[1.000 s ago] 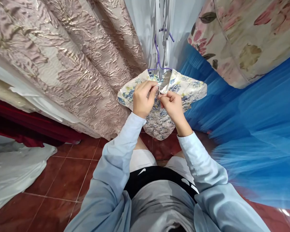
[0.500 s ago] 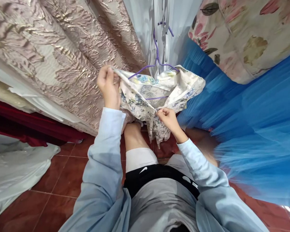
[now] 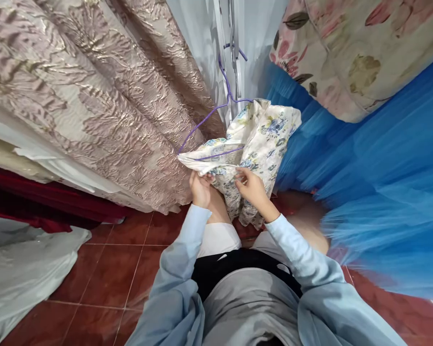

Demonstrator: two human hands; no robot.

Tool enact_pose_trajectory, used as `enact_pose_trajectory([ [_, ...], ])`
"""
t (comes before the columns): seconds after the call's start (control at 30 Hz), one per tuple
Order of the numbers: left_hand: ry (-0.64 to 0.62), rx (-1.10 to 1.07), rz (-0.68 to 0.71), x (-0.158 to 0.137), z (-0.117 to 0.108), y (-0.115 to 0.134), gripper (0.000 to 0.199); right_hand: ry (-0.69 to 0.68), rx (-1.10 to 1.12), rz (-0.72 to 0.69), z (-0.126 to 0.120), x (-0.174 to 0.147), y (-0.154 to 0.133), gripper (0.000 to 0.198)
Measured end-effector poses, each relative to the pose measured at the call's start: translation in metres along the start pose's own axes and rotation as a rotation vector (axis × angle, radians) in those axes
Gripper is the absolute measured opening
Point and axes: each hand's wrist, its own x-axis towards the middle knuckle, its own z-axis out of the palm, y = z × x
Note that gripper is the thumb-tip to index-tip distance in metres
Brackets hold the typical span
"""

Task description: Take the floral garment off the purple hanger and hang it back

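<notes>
A white blouse with blue and yellow flowers hangs by its right shoulder from a purple hanger. The hanger's left arm is mostly bare, and its lower bar shows inside the open neckline. My left hand is closed on the blouse just below the left part of the neckline, its fingertips partly hidden by cloth. At the front neckline edge, my right hand pinches the fabric between thumb and fingers.
A shiny pink brocade cloth hangs at left, with dark red fabric beyond. Blue tulle and a floral cloth fill the right. White metal bars stand behind the hanger. Red tiles cover the floor.
My left hand has come down and right from the blouse's left shoulder. That shoulder has dropped along the hanger, baring its left arm. My right hand stays near the front neckline.
</notes>
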Motion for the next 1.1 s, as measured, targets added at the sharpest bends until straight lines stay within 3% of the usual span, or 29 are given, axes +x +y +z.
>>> enact_pose_trajectory([
  [0.1, -0.078, 0.135, 0.031, -0.036, -0.008, -0.021, 0.028, 0.02, 0.005, -0.144, -0.005, -0.009, -0.001, 0.068],
  [0.2, -0.172, 0.373, 0.041, -0.065, -0.017, -0.036, 0.039, -0.085, -0.031, -0.246, -0.002, -0.015, -0.003, 0.072],
  [0.3, -0.282, 0.601, 0.133, -0.083, -0.02, -0.038, 0.041, -0.188, -0.129, -0.243, 0.003, -0.025, -0.002, 0.077],
  [0.37, -0.393, 0.72, 0.236, -0.088, -0.013, -0.031, 0.039, -0.14, -0.202, -0.205, 0.003, -0.031, 0.0, 0.076],
  [0.5, -0.623, 0.913, 0.5, -0.079, 0.024, -0.01, 0.033, 0.025, -0.274, -0.225, -0.014, -0.026, 0.004, 0.039],
  [0.6, -0.696, 0.923, 0.666, -0.062, 0.068, -0.006, 0.032, -0.004, -0.217, -0.298, -0.03, -0.011, 0.006, 0.031],
  [0.7, -0.819, 0.882, 0.747, -0.042, 0.116, -0.018, 0.031, -0.093, -0.12, -0.258, -0.038, -0.006, 0.006, 0.026],
  [0.8, -0.952, 0.918, 0.712, -0.023, 0.15, -0.042, 0.028, -0.17, 0.021, -0.135, -0.039, -0.017, 0.008, 0.02],
  [0.87, -1.086, 0.969, 0.637, -0.013, 0.159, -0.06, 0.022, -0.176, 0.177, -0.068, -0.04, -0.029, 0.011, 0.022],
  [1.0, -1.458, 1.043, 0.306, 0.001, 0.15, -0.088, 0.01, -0.218, 0.427, 0.068, -0.051, -0.045, 0.016, 0.031],
  [1.1, -1.545, 1.009, -0.007, -0.001, 0.137, -0.101, 0.007, -0.321, 0.405, 0.094, -0.061, -0.049, 0.013, 0.03],
])
